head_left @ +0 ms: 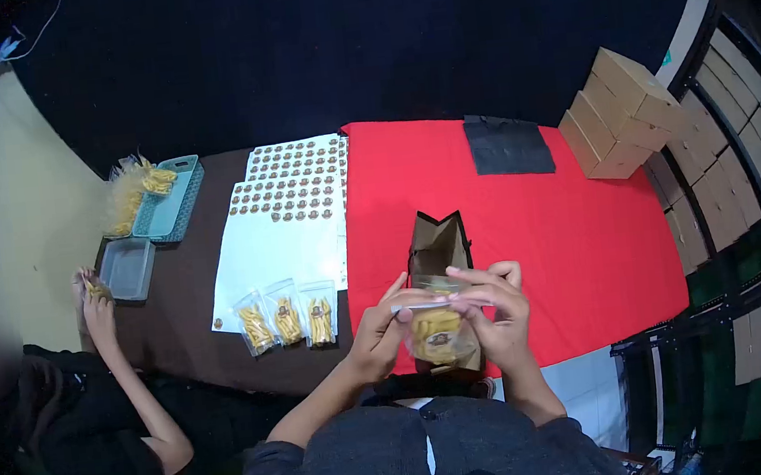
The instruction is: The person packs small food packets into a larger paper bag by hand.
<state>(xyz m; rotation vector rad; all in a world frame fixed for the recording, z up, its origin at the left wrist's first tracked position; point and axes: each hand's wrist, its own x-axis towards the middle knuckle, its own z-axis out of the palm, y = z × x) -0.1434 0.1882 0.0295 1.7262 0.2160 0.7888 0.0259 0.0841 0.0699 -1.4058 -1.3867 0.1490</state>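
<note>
Between my two hands is a clear zip pouch of yellow stick-shaped snacks, with a round dark sticker on its front. The fingers of my left hand pinch the left end of its top strip. My right hand grips the same strip at the right, thumb and fingers closed on it. Just beyond the pouch, an open brown paper bag with dark edges lies on the red cloth, its lower part partly hidden by the pouch and my hands.
Three filled pouches lie left on white sticker sheets. Farther left are a teal basket, a clear tub and a co-worker's hands holding a pouch. A black flat item and cardboard boxes sit at the back right.
</note>
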